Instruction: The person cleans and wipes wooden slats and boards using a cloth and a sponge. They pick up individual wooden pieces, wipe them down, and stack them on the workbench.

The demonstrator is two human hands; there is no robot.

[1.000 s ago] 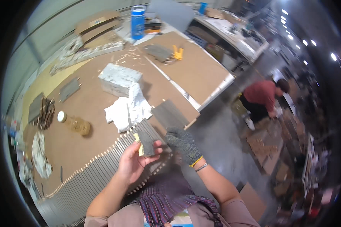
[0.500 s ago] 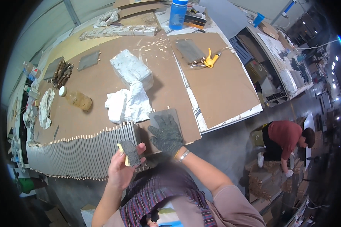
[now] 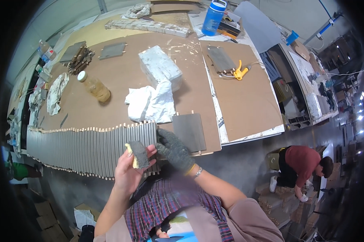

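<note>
My bare left hand (image 3: 128, 171) is closed round a sponge (image 3: 138, 154), dark grey on one face and yellow on the other. Just beyond it stretches a long row of grey panels (image 3: 89, 149) standing on edge, packed face to face, with small wooden pegs along their edges. My right hand (image 3: 174, 151), in a dark grey knitted glove, is at the right end of this row. Its fingers are slightly bent and apart against the last panel; I cannot see a grip. Right of the glove, a single grey panel (image 3: 189, 131) lies flat on the brown-covered table (image 3: 121, 84).
Beyond lie a white cloth (image 3: 159, 103), a plastic-wrapped block (image 3: 159, 64) and a capped jar of yellowish liquid (image 3: 96, 88). A yellow air gun (image 3: 240, 72) rests beside another panel (image 3: 221, 59). A blue bottle (image 3: 213, 20) stands behind. At right a person in red (image 3: 305, 161) bends over stacks.
My right hand has lifted off the flat panel and moved left to the end of the row. The left hand still holds the sponge. The view has shifted slightly.
</note>
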